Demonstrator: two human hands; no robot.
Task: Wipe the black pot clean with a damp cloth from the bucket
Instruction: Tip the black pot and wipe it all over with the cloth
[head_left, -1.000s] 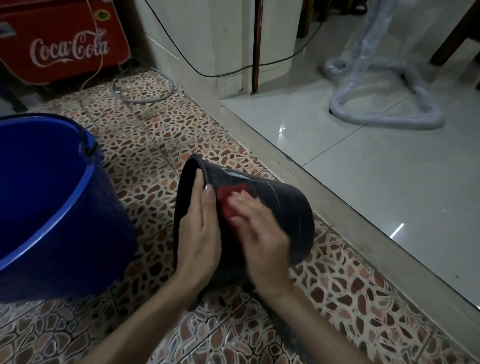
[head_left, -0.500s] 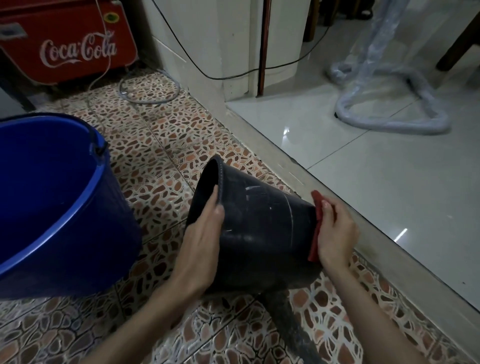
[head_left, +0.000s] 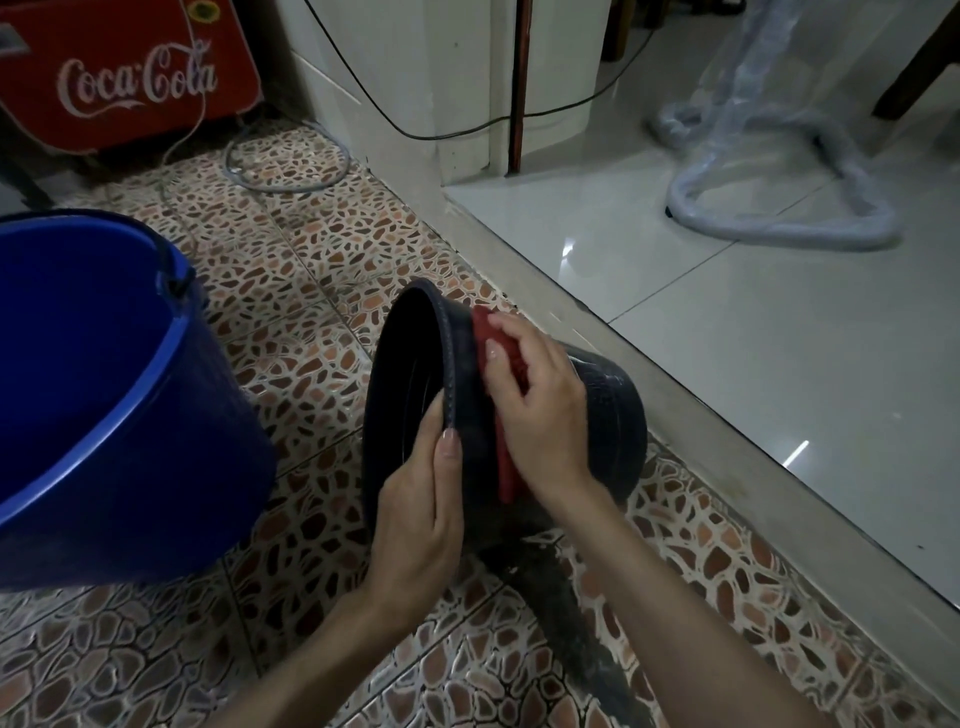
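Note:
The black pot (head_left: 608, 410) lies on its side on the patterned floor tiles, its open mouth turned left toward the blue bucket (head_left: 104, 405). My left hand (head_left: 421, 504) grips the pot's rim at the near side, thumb on the outer edge. My right hand (head_left: 535, 405) presses a red cloth (head_left: 506, 467) flat against the pot's outer wall just behind the rim. The cloth is mostly hidden under the fingers. The inside of the bucket is dark blue; I cannot tell whether it holds water.
A raised stone step (head_left: 675, 395) runs diagonally just right of the pot, with glossy white floor beyond. A red Coca-Cola box (head_left: 130, 78) stands at the back left, with a hose loop (head_left: 285, 161) and cables on the tiles. A plastic-wrapped frame (head_left: 779, 208) rests at the far right.
My right hand with the red cloth has slid from the pot's base end back up to the wall near the rim. The pot has turned, its mouth now facing more toward me.

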